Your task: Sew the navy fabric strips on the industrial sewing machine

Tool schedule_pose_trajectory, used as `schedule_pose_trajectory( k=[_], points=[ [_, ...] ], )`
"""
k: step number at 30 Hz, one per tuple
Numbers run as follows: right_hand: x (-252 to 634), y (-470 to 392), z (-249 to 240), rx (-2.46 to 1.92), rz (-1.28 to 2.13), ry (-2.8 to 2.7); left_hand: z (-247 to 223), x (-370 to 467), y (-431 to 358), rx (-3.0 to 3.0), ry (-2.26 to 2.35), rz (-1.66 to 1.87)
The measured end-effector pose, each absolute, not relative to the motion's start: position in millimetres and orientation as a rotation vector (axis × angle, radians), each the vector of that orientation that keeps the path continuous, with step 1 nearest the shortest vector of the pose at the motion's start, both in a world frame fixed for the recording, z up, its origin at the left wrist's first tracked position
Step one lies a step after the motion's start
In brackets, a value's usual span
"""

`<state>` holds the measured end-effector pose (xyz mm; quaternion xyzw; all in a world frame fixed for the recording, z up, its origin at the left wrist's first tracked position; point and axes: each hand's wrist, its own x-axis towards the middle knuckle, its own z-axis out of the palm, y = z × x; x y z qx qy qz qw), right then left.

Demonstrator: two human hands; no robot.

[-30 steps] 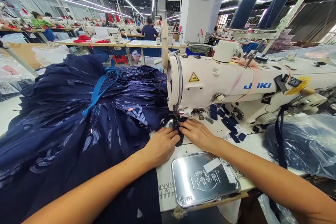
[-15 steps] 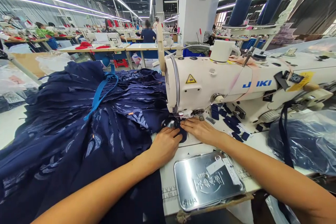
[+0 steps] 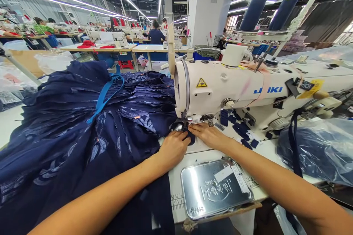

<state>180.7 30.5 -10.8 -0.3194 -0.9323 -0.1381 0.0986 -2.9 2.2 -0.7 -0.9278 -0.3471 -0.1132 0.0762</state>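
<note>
My left hand (image 3: 173, 147) is bent over the navy fabric (image 3: 191, 137) just in front of the needle area, its fingers close together and pressing down. From the other side my right hand (image 3: 208, 136) reaches in, fingertips pinning the same fabric beside the presser foot. The fingertips of both hands almost meet there. Above them is the head of a white sewing machine (image 3: 215, 80). What lies right under the needle is partly hidden by the fingers. A large heap of navy garments (image 3: 82, 125) with pale patterns spreads to the left, gathered by a blue strap (image 3: 103, 97).
A shiny metal tin lid (image 3: 216, 189) lies at the table's front edge. Small navy fabric pieces (image 3: 241, 130) are scattered right of the needle. A plastic bag of navy cloth (image 3: 317, 150) sits farther right. Thread cones (image 3: 252, 13) stand above; people work at machines behind.
The view has shifted slightly. Both hands stay pressed on the navy fabric by the needle, with hardly any visible movement.
</note>
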Motion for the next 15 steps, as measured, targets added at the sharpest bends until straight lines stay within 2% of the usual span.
schedule_pose_trajectory(
  k=[15],
  points=[
    [178.7,31.7,-11.3,-1.054,-0.452,-2.712,-3.6,-9.2,-2.7,-2.701,-0.982,-0.431]
  ],
)
